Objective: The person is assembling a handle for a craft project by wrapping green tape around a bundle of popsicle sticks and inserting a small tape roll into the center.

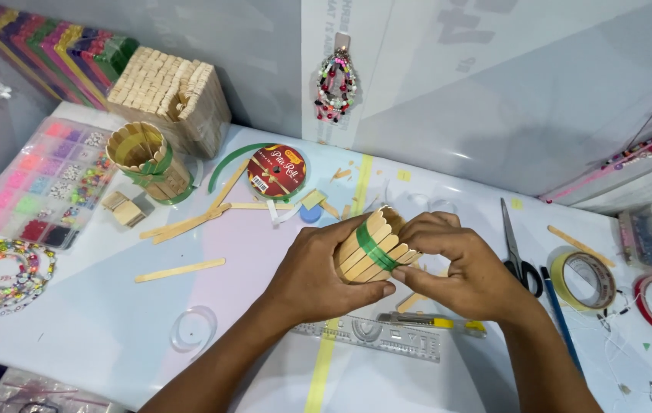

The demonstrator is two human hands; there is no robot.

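Both my hands hold a small cylinder of wooden craft sticks (372, 246) bound by a green ribbon band, lying on its side above the table. My left hand (314, 269) wraps around its closed end from the left. My right hand (460, 264) grips its right side, fingertips pressing on the ribbon and stick ends. A finished stick cup (144, 159) with a green ribbon stands at the left.
Loose sticks (180, 269) lie at the left. A ribbon spool (277, 171), bead box (43, 182), bead strings (3, 277), stick box (173, 95), scissors (518, 256), tape rolls (584, 279), clear ruler (375, 333) and yellow cutter (437, 323) surround my hands.
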